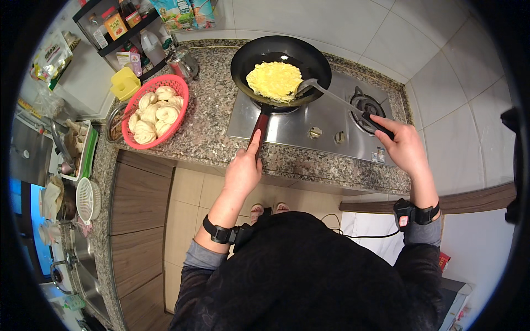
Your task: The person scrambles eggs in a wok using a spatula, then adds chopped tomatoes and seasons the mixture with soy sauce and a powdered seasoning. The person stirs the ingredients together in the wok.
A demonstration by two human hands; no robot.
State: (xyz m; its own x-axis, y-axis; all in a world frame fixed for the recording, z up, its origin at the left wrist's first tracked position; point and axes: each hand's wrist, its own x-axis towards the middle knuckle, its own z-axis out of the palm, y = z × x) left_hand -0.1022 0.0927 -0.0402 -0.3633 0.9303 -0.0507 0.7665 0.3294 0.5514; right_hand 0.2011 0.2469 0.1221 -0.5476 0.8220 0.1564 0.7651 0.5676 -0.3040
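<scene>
My left hand (244,167) grips the dark red handle of a black wok (312,56), its index finger stretched along the top. The wok rests over the left burner of a steel gas stove (285,128). Inside it lies a flat, round yellow omelette (275,80). My right hand (399,142) is closed around the black handle of a metal spatula (339,97). The spatula's head meets the omelette's right edge; whether it reaches under the egg I cannot tell.
A red plastic basket (185,99) of coiled dough rolls stands left of the stove. Behind it are a yellow container (124,85), a glass jar (182,62) and a seasoning rack (124,35). The right burner (366,107) holds no pan. A sink (85,252) lies along the left counter.
</scene>
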